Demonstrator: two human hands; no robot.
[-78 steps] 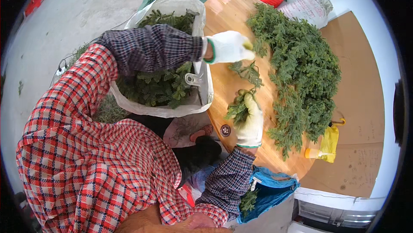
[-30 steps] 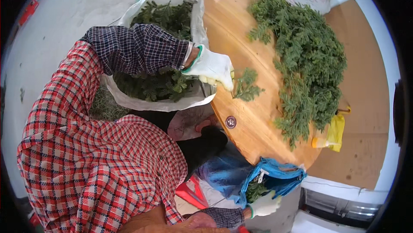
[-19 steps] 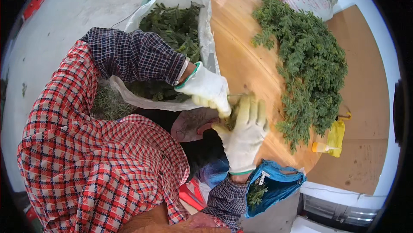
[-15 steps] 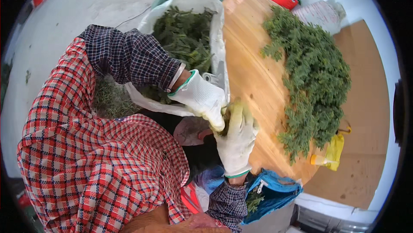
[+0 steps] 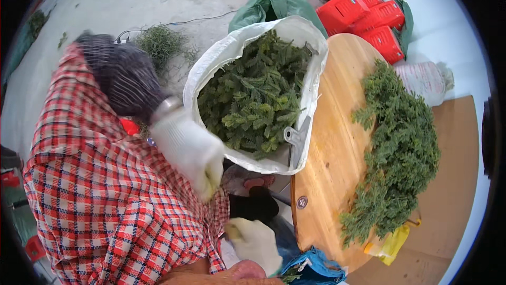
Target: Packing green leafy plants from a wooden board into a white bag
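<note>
My left hand [image 5: 196, 153], in a white knit glove with yellowed fingertips, is smeared by motion in front of my checked shirt. Its fingers point down, and whether they hold anything is unclear. Lower down, my right hand [image 5: 255, 245], gloved the same way, is close to my body with its fingers curled in; what they hold, if anything, is hidden. Just beyond my left hand stands a white sack [image 5: 192, 92], its mouth wide and full of green conifer sprigs [image 5: 253, 95]. A grey metal bracket [image 5: 295, 140] with a hole sits at the sack's near right rim.
A round wooden table [image 5: 327, 179] stands to the right, bearing a heap of green sprigs [image 5: 400, 148]. By its near edge are a yellow bag [image 5: 394, 245] and a blue bag [image 5: 316, 266]. Red plastic stools [image 5: 363, 13] stand behind; loose greenery [image 5: 161, 45] lies on the floor.
My hands have parted and drawn back from the table edge toward my body. The dark green piece between them is no longer visible there. The view has shifted, showing more of the sack.
</note>
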